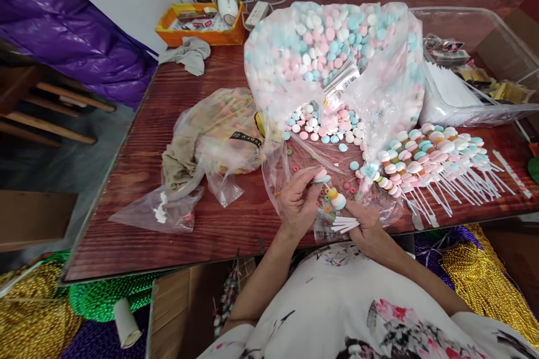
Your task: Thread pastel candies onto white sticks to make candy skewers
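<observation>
Between the thumb and fingers of my left hand are pink and blue pastel discs, held at the top of a thin stick. My right hand grips that threaded stick, which carries orange, white and blue pieces lower down. Several bare white sticks also stick out of the right hand. Small coloured rings lie under the hands. Just beyond is a big clear bag of pink, white and blue discs, some spilled at its mouth. Loaded sticks are piled at the right.
A second plastic bag with coloured contents lies left of the hands. Behind it are a grey cloth and an orange tray. A clear bin stands at the right. Shiny bead strands hang below the table edge.
</observation>
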Demonstrator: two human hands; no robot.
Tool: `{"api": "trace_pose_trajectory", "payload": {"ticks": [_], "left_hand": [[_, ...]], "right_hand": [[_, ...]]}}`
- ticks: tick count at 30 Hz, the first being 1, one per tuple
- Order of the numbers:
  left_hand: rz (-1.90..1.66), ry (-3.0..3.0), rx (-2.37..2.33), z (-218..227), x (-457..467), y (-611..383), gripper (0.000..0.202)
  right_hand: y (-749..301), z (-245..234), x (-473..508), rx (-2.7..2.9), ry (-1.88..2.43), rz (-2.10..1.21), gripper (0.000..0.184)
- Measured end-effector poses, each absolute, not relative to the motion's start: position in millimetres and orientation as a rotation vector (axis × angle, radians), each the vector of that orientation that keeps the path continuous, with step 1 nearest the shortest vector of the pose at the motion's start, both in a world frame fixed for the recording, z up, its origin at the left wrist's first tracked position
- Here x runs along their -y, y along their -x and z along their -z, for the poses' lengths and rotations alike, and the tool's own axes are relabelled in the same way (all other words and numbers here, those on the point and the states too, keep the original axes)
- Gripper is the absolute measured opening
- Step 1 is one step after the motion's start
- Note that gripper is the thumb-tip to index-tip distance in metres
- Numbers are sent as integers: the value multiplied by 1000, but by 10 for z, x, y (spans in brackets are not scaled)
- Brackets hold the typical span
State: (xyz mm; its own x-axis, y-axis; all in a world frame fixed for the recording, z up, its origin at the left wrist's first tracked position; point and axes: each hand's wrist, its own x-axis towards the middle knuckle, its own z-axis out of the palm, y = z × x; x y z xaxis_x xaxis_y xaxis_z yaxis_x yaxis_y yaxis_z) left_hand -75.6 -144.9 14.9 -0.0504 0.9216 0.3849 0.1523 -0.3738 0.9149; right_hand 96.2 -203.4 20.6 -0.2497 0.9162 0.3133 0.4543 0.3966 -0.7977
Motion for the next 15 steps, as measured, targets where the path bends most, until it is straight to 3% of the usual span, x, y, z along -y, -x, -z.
{"api": "trace_pose_trajectory", "payload": {"ticks": [9,15], "left_hand": [[-1408,-2126,-958,-163,1585,684,51],[-1258,-2286,-830,-160,1701,583,58]], "right_hand": [[-982,-75,2088,1823,1124,-793,25],[-1055,14,2087,1687,1200,-720,35]]}}
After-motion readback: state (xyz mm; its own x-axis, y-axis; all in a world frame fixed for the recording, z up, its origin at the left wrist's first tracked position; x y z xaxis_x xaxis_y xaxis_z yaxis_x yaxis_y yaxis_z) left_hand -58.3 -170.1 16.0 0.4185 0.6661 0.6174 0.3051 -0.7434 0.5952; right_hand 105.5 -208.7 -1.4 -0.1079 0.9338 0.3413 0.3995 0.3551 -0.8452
